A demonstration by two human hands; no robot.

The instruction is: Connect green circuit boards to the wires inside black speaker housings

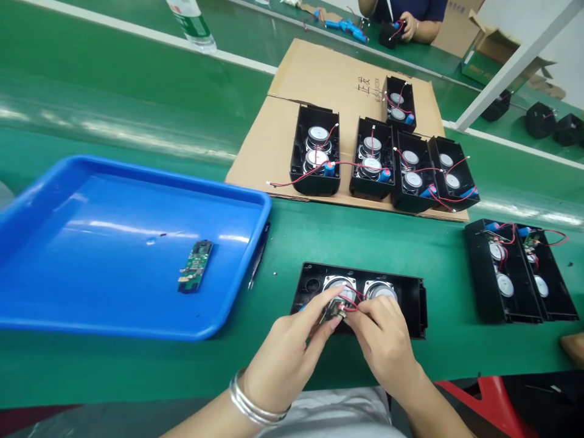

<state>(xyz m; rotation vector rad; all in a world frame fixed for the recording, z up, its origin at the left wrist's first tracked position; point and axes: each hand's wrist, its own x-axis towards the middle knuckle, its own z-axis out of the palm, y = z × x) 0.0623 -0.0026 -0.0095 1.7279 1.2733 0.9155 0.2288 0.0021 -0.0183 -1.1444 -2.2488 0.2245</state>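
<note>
A black speaker housing (410,298) with two round speakers lies open on the green table in front of me. My left hand (285,353), with silver bangles on the wrist, pinches a small green circuit board (332,311) over the housing. My right hand (385,340) meets it from the right, its fingertips on the red wires (354,299) that run to the board. A second green circuit board (195,266) lies alone in the blue tray (114,243) to my left.
Several open speaker housings (317,152) with red wires stand on a cardboard sheet (314,73) beyond. Two more housings (520,271) sit at the right. A plastic bottle (191,21) stands far left. Another person's hand (408,25) works at the back.
</note>
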